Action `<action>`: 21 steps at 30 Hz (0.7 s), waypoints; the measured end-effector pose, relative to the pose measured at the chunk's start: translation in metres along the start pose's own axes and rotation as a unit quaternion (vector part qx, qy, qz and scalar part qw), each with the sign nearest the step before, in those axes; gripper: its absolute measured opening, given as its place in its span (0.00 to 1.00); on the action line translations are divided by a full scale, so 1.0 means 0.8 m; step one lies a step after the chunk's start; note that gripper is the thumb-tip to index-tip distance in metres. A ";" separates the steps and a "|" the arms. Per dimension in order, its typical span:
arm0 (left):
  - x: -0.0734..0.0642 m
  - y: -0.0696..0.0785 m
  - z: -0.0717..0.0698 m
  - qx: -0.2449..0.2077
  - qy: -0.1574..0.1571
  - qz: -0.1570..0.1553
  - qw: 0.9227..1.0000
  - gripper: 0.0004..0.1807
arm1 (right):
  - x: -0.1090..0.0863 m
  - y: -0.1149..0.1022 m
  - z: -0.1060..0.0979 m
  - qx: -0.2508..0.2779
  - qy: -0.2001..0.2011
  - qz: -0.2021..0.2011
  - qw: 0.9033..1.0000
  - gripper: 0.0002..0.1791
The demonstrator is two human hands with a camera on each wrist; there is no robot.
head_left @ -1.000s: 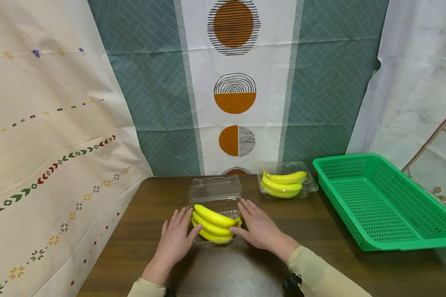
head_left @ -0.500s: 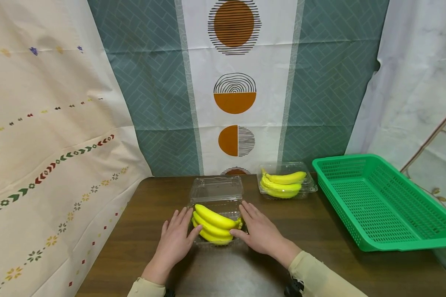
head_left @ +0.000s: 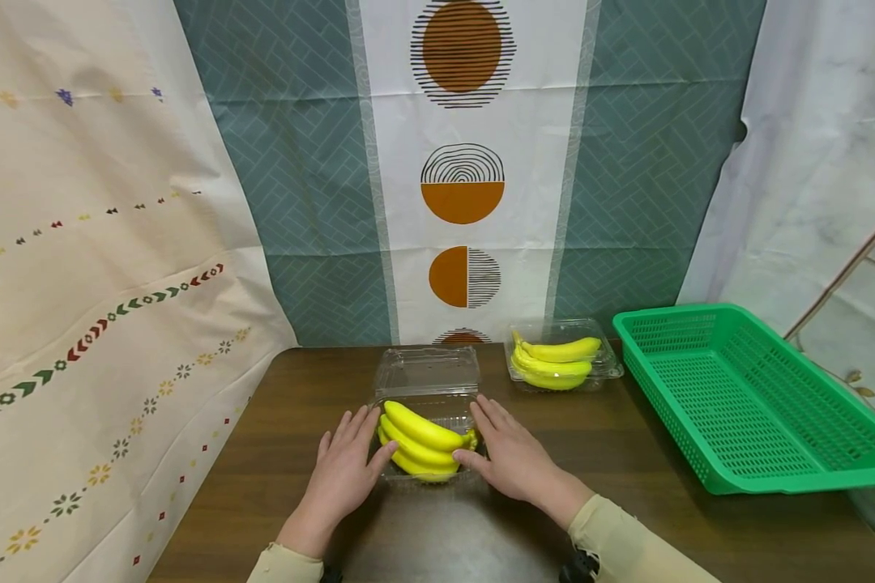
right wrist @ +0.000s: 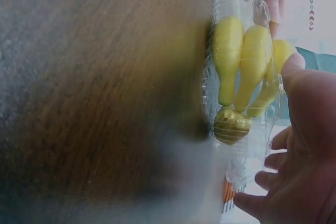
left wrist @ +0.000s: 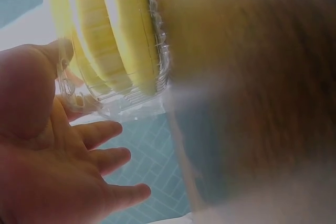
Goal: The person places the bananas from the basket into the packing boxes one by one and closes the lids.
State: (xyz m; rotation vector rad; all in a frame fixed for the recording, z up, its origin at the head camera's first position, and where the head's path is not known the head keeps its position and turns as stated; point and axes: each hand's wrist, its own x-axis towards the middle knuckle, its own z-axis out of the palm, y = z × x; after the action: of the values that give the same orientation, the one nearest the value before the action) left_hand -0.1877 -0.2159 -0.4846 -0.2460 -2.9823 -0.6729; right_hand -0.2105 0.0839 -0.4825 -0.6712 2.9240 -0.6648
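Observation:
A bunch of yellow bananas (head_left: 421,437) lies in a clear plastic clamshell box (head_left: 448,407), whose lid (head_left: 426,371) is folded back away from me. My left hand (head_left: 341,468) rests against the box's left side with its fingers extended and spread. In the left wrist view, the thumb (left wrist: 58,51) is at the rim and the lower fingers are apart from the plastic. On the right side, my right hand (head_left: 516,453) touches the box with straight fingers, its thumb (right wrist: 294,64) at the rim beside the bananas. Neither hand curls round anything.
A second clear box (head_left: 611,362) with bananas inside stands at the table's back edge, right of centre. To its right is a green plastic basket (head_left: 714,389). Patterned cloths (head_left: 321,178) hang behind and left of the brown table (head_left: 262,478).
The view has shifted very slightly. Both hands stay at the sides of the box, and the bananas and lid keep their places apart from a tiny shift to the right.

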 end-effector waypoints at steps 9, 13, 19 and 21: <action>0.004 0.000 -0.004 -0.002 0.002 0.001 1.000 0.42 | 0.006 0.005 -0.006 0.008 0.022 -0.008 1.000 0.52; 0.009 0.000 -0.007 -0.005 0.008 0.004 1.000 0.42 | 0.013 0.007 -0.008 0.020 0.027 -0.002 0.999 0.51; 0.019 0.000 -0.011 -0.010 0.013 0.006 1.000 0.41 | 0.026 0.010 -0.009 0.034 0.029 0.009 0.999 0.51; 0.022 0.000 -0.013 -0.014 0.012 0.003 1.000 0.41 | 0.030 0.011 -0.010 0.040 0.029 0.013 0.999 0.50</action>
State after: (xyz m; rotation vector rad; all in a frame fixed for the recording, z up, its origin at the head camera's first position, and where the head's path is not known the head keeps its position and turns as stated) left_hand -0.2046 -0.2181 -0.4738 -0.2465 -2.9509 -0.7129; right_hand -0.2370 0.0837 -0.4780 -0.6143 2.9348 -0.8057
